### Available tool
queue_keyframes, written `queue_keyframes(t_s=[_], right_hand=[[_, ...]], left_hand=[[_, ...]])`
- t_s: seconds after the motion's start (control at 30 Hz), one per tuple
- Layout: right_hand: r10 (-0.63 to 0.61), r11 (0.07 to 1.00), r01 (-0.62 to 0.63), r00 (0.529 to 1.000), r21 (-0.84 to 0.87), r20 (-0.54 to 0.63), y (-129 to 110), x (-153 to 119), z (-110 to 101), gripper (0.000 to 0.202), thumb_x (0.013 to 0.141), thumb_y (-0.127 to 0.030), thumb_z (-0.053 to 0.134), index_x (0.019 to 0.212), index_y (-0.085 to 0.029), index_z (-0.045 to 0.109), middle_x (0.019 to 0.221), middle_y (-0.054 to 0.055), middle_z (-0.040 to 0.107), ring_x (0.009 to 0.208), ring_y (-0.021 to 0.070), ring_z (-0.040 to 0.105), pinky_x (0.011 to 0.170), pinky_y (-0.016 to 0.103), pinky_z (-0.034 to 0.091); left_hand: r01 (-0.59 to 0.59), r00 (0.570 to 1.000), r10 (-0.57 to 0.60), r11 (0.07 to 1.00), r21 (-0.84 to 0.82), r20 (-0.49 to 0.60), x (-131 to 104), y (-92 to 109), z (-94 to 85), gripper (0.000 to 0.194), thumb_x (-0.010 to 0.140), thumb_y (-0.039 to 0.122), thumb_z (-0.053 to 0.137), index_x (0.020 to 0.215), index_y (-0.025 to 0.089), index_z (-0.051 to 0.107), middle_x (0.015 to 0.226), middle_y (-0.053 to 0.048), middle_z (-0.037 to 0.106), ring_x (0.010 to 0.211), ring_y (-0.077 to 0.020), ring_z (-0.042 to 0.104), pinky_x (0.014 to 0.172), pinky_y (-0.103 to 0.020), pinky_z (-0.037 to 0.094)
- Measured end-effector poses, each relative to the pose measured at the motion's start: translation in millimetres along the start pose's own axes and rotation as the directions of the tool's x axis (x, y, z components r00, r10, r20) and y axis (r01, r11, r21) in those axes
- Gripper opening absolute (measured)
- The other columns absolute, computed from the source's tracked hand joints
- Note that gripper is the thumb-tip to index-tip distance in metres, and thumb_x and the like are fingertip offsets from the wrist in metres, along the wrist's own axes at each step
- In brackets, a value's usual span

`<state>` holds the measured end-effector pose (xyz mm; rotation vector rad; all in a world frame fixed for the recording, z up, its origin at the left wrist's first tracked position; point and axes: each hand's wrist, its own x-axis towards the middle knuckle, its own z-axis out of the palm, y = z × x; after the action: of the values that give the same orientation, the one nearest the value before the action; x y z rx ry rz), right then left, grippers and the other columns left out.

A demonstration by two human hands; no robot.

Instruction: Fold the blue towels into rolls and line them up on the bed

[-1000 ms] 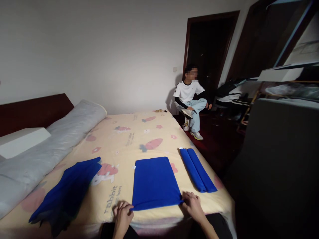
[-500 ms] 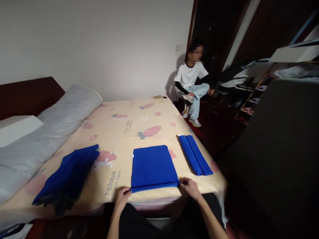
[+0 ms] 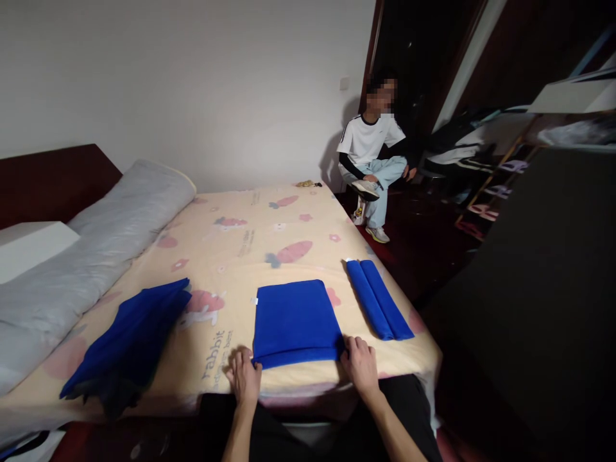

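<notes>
A blue towel (image 3: 297, 321) lies flat on the bed, its near edge folded over in a narrow strip and a white tag on its left side. At the left end of that strip, my left hand (image 3: 245, 375) is closed with its fingertips on the corner. My right hand (image 3: 360, 366) grips the strip's right end, fingers curled over it. To the right lie two blue towel rolls (image 3: 378, 300) side by side. A loose heap of blue towels (image 3: 128, 340) is on the left, dark at its near end.
The bed (image 3: 226, 256) has a patterned cream sheet. A long grey pillow (image 3: 139, 205) and a white box (image 3: 36, 247) are at the left. Another person (image 3: 370, 144) sits beyond the bed's far right corner. A dark panel (image 3: 524, 276) stands on the right.
Both hands have turned more palm-down over the strip's ends, with the left shifting slightly right. The folded strip now looks wider and flatter.
</notes>
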<state>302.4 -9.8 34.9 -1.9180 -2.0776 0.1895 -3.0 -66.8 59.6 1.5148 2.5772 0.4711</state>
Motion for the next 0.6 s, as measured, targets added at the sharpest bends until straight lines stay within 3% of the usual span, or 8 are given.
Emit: queue_keyframes(t_s=[0.1, 0.23, 0.37, 0.5, 0.6], right_hand=[[-0.104, 0.995, 0.104, 0.994, 0.002, -0.035, -14.6, -8.0, 7.7, 0.033, 0.080, -0.002, 0.040, 0.098, -0.020, 0.062, 0.092, 0.007, 0.063, 0.090, 0.0226, 0.055, 0.082, 0.035, 0.036], [-0.205, 0.977, 0.211, 0.962, 0.014, -0.181, -40.3, -16.2, 19.2, 0.031, 0.080, -0.006, 0.044, 0.102, -0.020, 0.062, 0.095, 0.008, 0.063, 0.089, 0.0241, 0.054, 0.080, 0.036, 0.038], [-0.270, 0.949, 0.294, 0.945, 0.113, -0.186, -71.2, -20.7, 27.7, 0.025, 0.084, -0.012, 0.047, 0.101, -0.022, 0.064, 0.101, 0.008, 0.065, 0.091, 0.0241, 0.055, 0.081, 0.038, 0.041], [-0.367, 0.885, 0.404, 0.911, 0.232, -0.188, -86.8, -21.0, 40.8, 0.037, 0.085, -0.010, 0.044, 0.114, -0.022, 0.063, 0.116, 0.008, 0.067, 0.106, 0.0220, 0.059, 0.095, 0.041, 0.042], [-0.463, 0.834, 0.497, 0.867, 0.240, -0.184, -77.6, -17.9, 51.1, 0.043, 0.089, -0.008, 0.037, 0.123, -0.019, 0.060, 0.123, 0.008, 0.066, 0.116, 0.0190, 0.058, 0.104, 0.040, 0.040]], left_hand=[[-0.151, 0.988, 0.150, 0.989, -0.007, -0.032, -12.4, 17.6, 6.6, 0.029, 0.079, 0.005, 0.043, 0.093, 0.022, 0.062, 0.096, -0.004, 0.062, 0.101, -0.0211, 0.056, 0.091, -0.037, 0.038], [-0.413, 0.904, 0.406, 0.910, -0.026, -0.134, -25.4, 44.0, 28.4, 0.019, 0.088, 0.015, 0.045, 0.092, 0.024, 0.062, 0.090, -0.002, 0.063, 0.091, -0.0186, 0.059, 0.082, -0.032, 0.043], [-0.506, 0.852, 0.494, 0.862, -0.028, -0.171, -28.4, 64.5, 50.3, 0.023, 0.092, 0.020, 0.041, 0.096, 0.024, 0.063, 0.094, -0.003, 0.065, 0.093, -0.0189, 0.060, 0.082, -0.033, 0.046], [-0.528, 0.835, 0.514, 0.849, -0.023, -0.194, -23.3, 64.5, 65.2, 0.032, 0.092, 0.016, 0.037, 0.106, 0.024, 0.064, 0.111, -0.005, 0.067, 0.107, -0.0196, 0.060, 0.091, -0.037, 0.048], [-0.601, 0.790, 0.590, 0.799, -0.021, -0.168, -18.6, 48.7, 72.1, 0.038, 0.095, 0.021, 0.034, 0.124, 0.022, 0.058, 0.127, -0.006, 0.064, 0.118, -0.0173, 0.057, 0.101, -0.038, 0.045]])
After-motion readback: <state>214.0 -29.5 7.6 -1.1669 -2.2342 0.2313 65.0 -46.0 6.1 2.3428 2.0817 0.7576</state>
